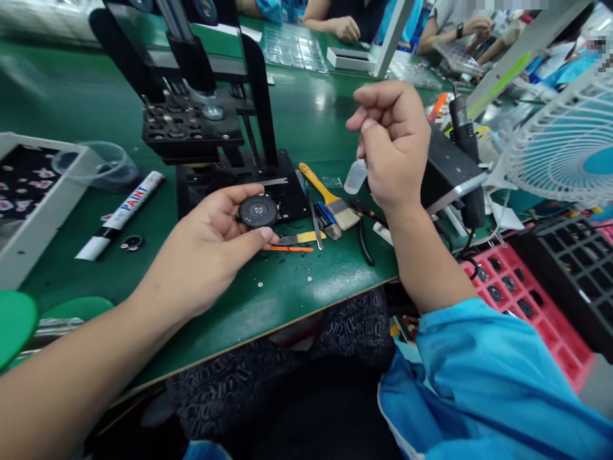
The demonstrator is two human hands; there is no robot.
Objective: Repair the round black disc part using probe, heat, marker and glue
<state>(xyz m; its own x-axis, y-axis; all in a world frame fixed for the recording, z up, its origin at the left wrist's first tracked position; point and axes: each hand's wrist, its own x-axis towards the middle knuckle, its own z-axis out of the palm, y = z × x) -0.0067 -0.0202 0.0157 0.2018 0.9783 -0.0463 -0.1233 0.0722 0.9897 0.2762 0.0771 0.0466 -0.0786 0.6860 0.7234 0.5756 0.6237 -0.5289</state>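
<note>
My left hand [211, 239] grips a round black disc-shaped part [258, 211] by its rim, between thumb and fingers, just in front of the black press [201, 121]. The disc has a small metallic centre and its flat face is turned up. My right hand [395, 144] is raised over the bench to the right, its fingers curled in and the thumb against them. Whatever those fingers hold, if anything, is hidden. Below and between the hands lie a yellow-handled brush [330, 198], metal tweezers [316, 220] and an orange stick [290, 249].
On the left are a paint marker [122, 214], a small round part [132, 243], a clear plastic cup [103, 166] and a white box [52, 220]. A white fan [565, 134] and a pink compartment tray [541, 319] are on the right. Other people's hands [347, 29] show across the bench.
</note>
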